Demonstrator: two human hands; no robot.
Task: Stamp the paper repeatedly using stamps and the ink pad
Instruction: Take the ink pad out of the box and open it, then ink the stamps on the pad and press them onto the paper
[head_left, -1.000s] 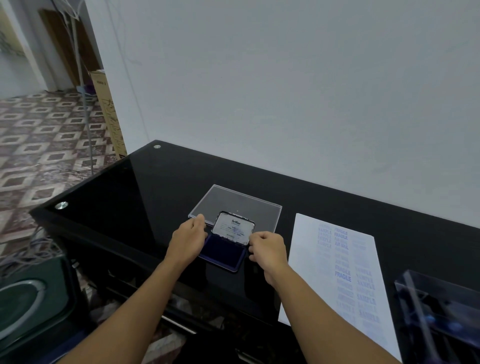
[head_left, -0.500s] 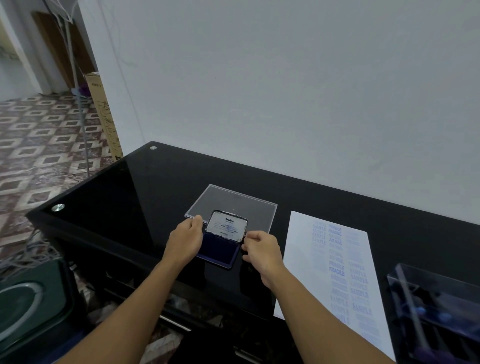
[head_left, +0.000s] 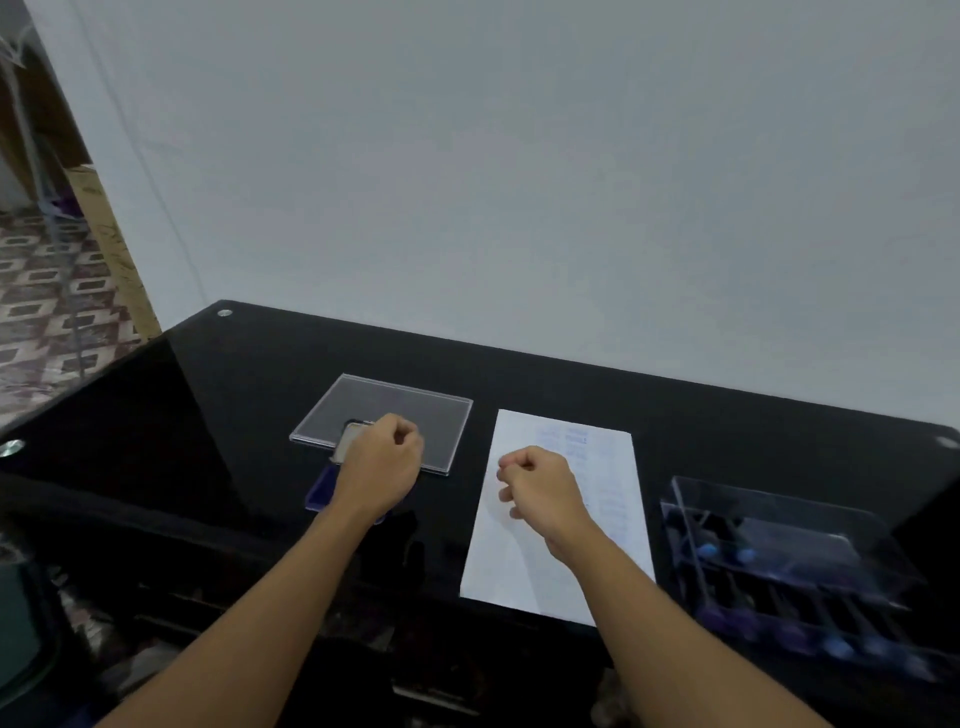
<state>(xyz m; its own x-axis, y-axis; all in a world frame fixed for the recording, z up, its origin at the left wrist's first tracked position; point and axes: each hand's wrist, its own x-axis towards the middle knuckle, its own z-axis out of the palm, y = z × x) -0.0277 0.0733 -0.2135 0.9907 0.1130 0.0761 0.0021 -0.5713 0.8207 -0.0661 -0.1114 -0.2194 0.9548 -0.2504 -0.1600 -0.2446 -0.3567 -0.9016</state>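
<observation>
Black glass desk (head_left: 208, 415): left hand (head_left: 382, 467) curled over blue ink pad (head_left: 319, 491), hold unclear; right hand (head_left: 540, 493) curled, empty. Lay lid (head_left: 350, 441) fully flat.

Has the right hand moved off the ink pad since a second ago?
Yes: the right hand has moved rightward, away from the ink pad, and is now over the paper.

Open surface (head_left: 197, 415) at far left; a narrow lane between clear sheet (head_left: 405, 410) and paper (head_left: 509, 561); box (head_left: 789, 545) blocks the right.
</observation>
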